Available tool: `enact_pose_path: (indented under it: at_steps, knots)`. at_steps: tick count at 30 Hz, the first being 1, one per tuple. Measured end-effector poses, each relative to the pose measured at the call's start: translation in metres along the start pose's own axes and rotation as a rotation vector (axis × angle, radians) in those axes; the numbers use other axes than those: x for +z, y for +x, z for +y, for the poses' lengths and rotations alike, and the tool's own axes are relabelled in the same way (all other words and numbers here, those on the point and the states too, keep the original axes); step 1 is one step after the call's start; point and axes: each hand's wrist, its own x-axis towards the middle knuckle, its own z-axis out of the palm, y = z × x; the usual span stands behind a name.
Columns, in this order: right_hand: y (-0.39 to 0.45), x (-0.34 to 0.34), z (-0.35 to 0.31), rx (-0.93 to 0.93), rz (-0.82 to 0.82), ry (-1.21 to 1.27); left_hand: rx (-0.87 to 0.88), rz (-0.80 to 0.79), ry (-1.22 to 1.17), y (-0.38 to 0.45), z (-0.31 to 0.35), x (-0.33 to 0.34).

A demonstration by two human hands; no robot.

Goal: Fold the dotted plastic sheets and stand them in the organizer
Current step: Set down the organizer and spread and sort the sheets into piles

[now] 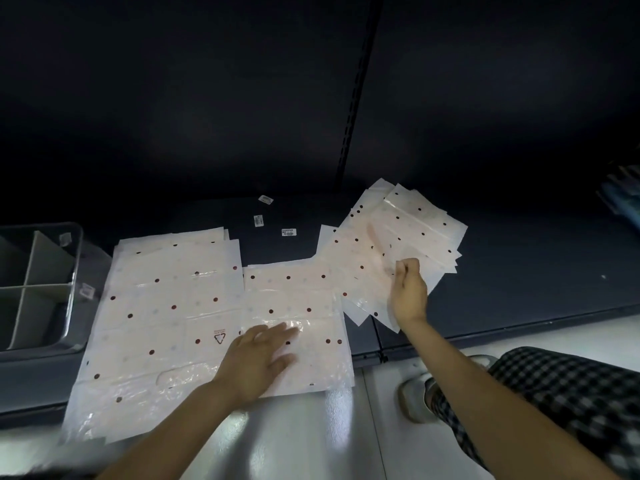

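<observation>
Progress: the organizer (41, 285) at far left is showing grey dividers and no sheets standing in any compartment visible from here, so the standing step appears not yet begun. Part of its interior is cropped by the frame edge.

Sheets are lying in three groups on the dark shelf (519, 265):
- big stack (162, 306), left: unfolded, full size, several layers, front edge overhanging the shelf toward the floor.
- middle sheet (294, 299): smaller, squarish outline, looking like a piece in mid-fold; touching the big stack's right edge.
- fanned pile (398, 244), right: many small rectangles, overlapping and skewed. Judged to be folded pieces waiting for the organizer.

Hands: left hand (259, 362) is pressing flat on the middle sheet, fingers straight and spread, slightly motion-blurred. Right hand (408, 292) is reaching over the fanned pile, fingers curled, fingertips (403, 268) seeming to pinch a sheet's edge; contact not fully resolved.

Material: thin translucent whitish film, glossy, crinkling where light is catching it; dark red dots in a regular grid; a recycling triangle printed on the big stack. Three small labels (289, 232) are lying loose on the shelf behind.

Remaining, as judged: most folding, all standing.
</observation>
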Motion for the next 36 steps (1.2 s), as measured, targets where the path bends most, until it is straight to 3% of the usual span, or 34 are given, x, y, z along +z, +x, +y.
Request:
enact_pose_path:
  at_steps: [3, 6, 11, 13, 15, 17, 20, 25, 30, 36]
  knots:
    - [-0.014, 0.01, -0.029, -0.13, -0.093, 0.061, -0.082, 0.101, -0.476, 0.005, 0.008, -0.019]
    - [-0.04, 0.031, -0.049, -0.378, -0.278, -0.016, -0.158, 0.122, -0.996, 0.007, 0.011, -0.043]
    - [-0.09, 0.061, -0.063, -0.858, -0.553, -0.182, -0.267, 0.174, -1.398, 0.005, -0.018, -0.075]
    - [-0.103, 0.063, -0.062, -0.912, -0.705, -0.154, -0.279, 0.145, -1.361, 0.001, -0.033, -0.082]
    - [-0.109, 0.065, -0.057, -1.027, -0.751, -0.212, -0.307, 0.101, -1.273, -0.002, -0.043, -0.08]
    - [-0.109, 0.063, -0.057, -1.022, -0.753, -0.219, -0.36, 0.149, -1.224, -0.002, -0.05, -0.076]
    - [-0.094, 0.053, -0.06, -0.884, -0.579, -0.117, -0.458, 0.301, -1.078, -0.001, -0.067, -0.072]
    - [-0.032, 0.031, -0.035, -0.412, -0.286, -0.111, -0.548, 0.421, -0.915, -0.019, -0.126, -0.079]
    - [0.01, 0.01, 0.009, -0.137, -0.414, -0.513, -0.644, 0.425, -0.687, -0.04, -0.176, -0.075]
    - [0.027, 0.017, 0.005, -0.076, -0.236, -0.627, -0.646, 0.471, -0.229, -0.05, -0.169, -0.067]
